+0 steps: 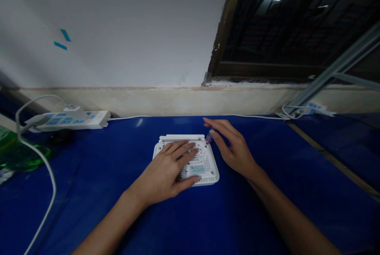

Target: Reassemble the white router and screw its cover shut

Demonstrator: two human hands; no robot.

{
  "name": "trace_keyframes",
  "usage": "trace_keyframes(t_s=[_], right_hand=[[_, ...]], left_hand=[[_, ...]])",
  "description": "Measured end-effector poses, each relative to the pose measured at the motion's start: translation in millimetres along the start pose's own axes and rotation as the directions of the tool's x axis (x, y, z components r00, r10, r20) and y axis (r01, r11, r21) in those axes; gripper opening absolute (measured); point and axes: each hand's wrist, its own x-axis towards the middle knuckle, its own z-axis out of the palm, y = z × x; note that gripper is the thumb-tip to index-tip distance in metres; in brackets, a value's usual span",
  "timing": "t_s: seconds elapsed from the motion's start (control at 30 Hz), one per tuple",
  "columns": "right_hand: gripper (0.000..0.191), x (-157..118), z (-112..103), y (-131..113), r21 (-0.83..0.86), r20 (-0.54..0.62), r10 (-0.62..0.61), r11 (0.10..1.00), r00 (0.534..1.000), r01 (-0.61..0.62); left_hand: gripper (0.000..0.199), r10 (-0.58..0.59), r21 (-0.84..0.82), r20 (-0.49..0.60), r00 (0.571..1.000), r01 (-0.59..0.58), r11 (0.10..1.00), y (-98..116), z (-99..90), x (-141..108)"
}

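A white router-like device [208, 170] with vent holes and a pale label lies on the blue table, its folded white antennas along the far edge. My left hand [170, 168] rests on it, fingers spread over its left and middle part. At the device's far right corner, my right hand [230, 144] holds a small clear screwdriver [209, 138] with a reddish lower end, pinched between thumb and fingers. The tool's lower end is at the corner hole; whether it touches a screw is too small to tell.
A white power strip [71, 121] with a plug and looping cable sits at the left, near a green bottle [23, 152]. Another power strip [316, 108] lies at the back right beside a metal bar [332, 69]. A wall borders the blue table [124, 223].
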Motion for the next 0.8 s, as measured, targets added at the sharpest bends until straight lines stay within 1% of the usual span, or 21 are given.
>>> trace_keyframes(t_s=[0.07, 0.1, 0.13, 0.23, 0.3, 0.33, 0.4, 0.47, 0.5, 0.6, 0.63, 0.67, 0.7, 0.77, 0.8], right_hand=[[0.047, 0.2, -1.5, 1.5, 0.068, 0.063, -0.005, 0.998, 0.998, 0.001], [0.046, 0.2, -1.6, 2.5, 0.085, 0.065, -0.012, 0.996, 0.998, 0.007], [0.044, 0.2, -1.2, 3.3, 0.082, 0.043, -0.018, 0.996, 0.999, 0.015], [0.029, 0.0, 1.5, 4.2, 0.016, -0.081, -0.029, 0.999, 0.996, 0.031], [0.029, 0.0, 2.1, 2.8, -0.016, -0.105, -0.029, 0.999, 0.994, 0.027], [0.032, 0.0, 1.5, 1.9, -0.015, -0.077, -0.027, 1.000, 0.997, 0.026], [0.043, 0.1, -0.7, 0.4, 0.022, 0.031, -0.024, 0.999, 0.999, 0.023], [0.049, 0.3, -2.7, 0.6, 0.061, 0.099, -0.028, 0.998, 0.995, 0.022], [0.047, 0.3, -3.1, 1.3, 0.060, 0.096, -0.032, 0.998, 0.995, 0.026], [0.031, 0.0, -2.1, 5.2, -0.021, -0.016, -0.038, 0.999, 0.999, 0.037], [0.031, -0.5, -1.5, 6.5, -0.043, -0.031, -0.037, 0.998, 0.999, 0.036], [0.035, -1.2, -1.0, 7.6, -0.042, -0.021, -0.031, 0.999, 0.999, 0.031], [0.042, -2.1, -0.7, 8.6, -0.014, 0.016, -0.017, 1.000, 1.000, 0.017], [0.059, -4.5, -0.7, 9.9, 0.087, 0.149, 0.028, 0.995, 0.988, -0.042], [0.063, -5.6, -0.9, 10.3, 0.134, 0.204, 0.051, 0.988, 0.978, -0.079]], left_hand=[[0.065, 0.006, 0.007, -0.002, 1.000, -0.006, 1.000, 0.3, -0.3, 0.3], [0.065, 0.008, 0.012, -0.002, 1.000, -0.008, 1.000, 0.5, -0.7, 0.4], [0.065, 0.008, 0.019, 0.000, 1.000, -0.008, 1.000, 0.7, -1.1, 0.3], [0.065, 0.000, 0.039, 0.012, 1.000, 0.000, 0.999, 1.2, -2.6, 0.0], [0.065, -0.010, 0.050, 0.023, 1.000, 0.009, 0.999, 1.4, -3.1, -0.2], [0.065, -0.013, 0.055, 0.026, 1.000, 0.012, 0.998, 1.5, -3.2, -0.2], [0.065, -0.014, 0.059, 0.030, 0.999, 0.012, 0.998, 1.4, -3.1, -0.1], [0.065, -0.012, 0.059, 0.030, 0.999, 0.011, 0.998, 1.0, -2.5, 0.1], [0.065, -0.012, 0.059, 0.030, 0.999, 0.010, 0.998, 0.8, -2.0, 0.1], [0.066, -0.015, 0.056, 0.032, 0.999, 0.013, 0.998, 0.8, -0.9, 0.3], [0.065, -0.016, 0.054, 0.034, 0.999, 0.014, 0.998, 1.1, -0.9, 0.3], [0.065, -0.016, 0.050, 0.036, 0.999, 0.015, 0.999, 1.4, -1.4, 0.2], [0.065, -0.016, 0.044, 0.036, 0.999, 0.015, 0.999, 1.7, -2.4, -0.1], [0.068, -0.012, 0.024, 0.036, 0.999, 0.012, 1.000, 1.6, -6.3, -1.2], [0.071, -0.006, 0.015, 0.039, 0.999, 0.005, 1.000, 0.8, -9.2, -2.1]])
